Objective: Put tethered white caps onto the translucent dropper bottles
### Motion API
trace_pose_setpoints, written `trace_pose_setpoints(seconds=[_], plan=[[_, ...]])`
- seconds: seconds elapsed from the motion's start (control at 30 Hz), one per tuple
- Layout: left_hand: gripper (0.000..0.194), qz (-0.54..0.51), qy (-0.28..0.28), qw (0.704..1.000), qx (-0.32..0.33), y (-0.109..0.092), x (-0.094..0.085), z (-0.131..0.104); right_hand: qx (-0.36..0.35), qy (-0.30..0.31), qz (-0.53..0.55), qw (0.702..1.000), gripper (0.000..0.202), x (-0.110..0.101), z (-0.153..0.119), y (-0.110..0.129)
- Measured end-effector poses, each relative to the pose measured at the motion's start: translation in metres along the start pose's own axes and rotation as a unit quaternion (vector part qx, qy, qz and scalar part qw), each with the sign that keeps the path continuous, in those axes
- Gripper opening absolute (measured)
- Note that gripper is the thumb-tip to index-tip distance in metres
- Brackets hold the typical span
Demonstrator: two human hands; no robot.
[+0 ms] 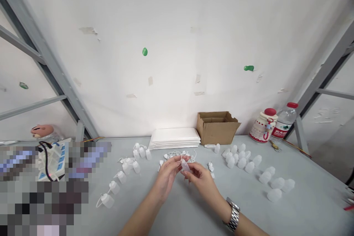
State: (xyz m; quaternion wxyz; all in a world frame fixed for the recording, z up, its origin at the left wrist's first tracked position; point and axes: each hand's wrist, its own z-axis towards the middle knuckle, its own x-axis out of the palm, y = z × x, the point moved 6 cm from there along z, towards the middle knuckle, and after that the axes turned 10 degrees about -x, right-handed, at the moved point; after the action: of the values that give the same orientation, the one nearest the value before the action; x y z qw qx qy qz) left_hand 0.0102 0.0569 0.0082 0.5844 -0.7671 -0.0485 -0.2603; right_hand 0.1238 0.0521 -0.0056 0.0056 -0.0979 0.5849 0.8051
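Observation:
Between my hands, above the middle of the table, is a small translucent white bottle-shaped plastic piece (185, 166). My left hand (167, 173) pinches its upper end, where a bit of white shows at the fingertips. My right hand (201, 179) has its thumb and fingers closed on the lower body. Just behind the hands lies a tangle of white cords (174, 154) with small white end pieces, partly hidden by my fingers. To the left stand several white bottle-shaped pieces with cord loops (107, 200). On the right, several loopless frosted pieces (241, 163) are grouped loosely.
Along the wall are a stack of white flat sheets or packets (174, 138) and an open cardboard box (217, 132). A red-lidded flask (263, 127) and a water bottle (284, 121) stand at back right. A power strip (52, 160) lies left, near a blurred area.

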Motion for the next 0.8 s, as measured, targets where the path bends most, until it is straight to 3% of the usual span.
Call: trace_pose_setpoints(seconds=[0.27,0.47,0.8], plan=[[0.021,0.019,-0.004,1.000,-0.001,0.000,0.002,-0.001,-0.037,-0.024,-0.077,0.996,0.024,-0.005,-0.002,0.002],[0.025,-0.047,0.038,0.998,-0.030,0.005,0.008,0.000,0.025,-0.004,0.072,0.997,0.035,0.004,-0.001,-0.003],[0.023,-0.096,0.029,0.989,-0.113,0.019,0.003,0.002,0.064,0.043,0.212,0.974,0.034,0.015,-0.004,0.000]])
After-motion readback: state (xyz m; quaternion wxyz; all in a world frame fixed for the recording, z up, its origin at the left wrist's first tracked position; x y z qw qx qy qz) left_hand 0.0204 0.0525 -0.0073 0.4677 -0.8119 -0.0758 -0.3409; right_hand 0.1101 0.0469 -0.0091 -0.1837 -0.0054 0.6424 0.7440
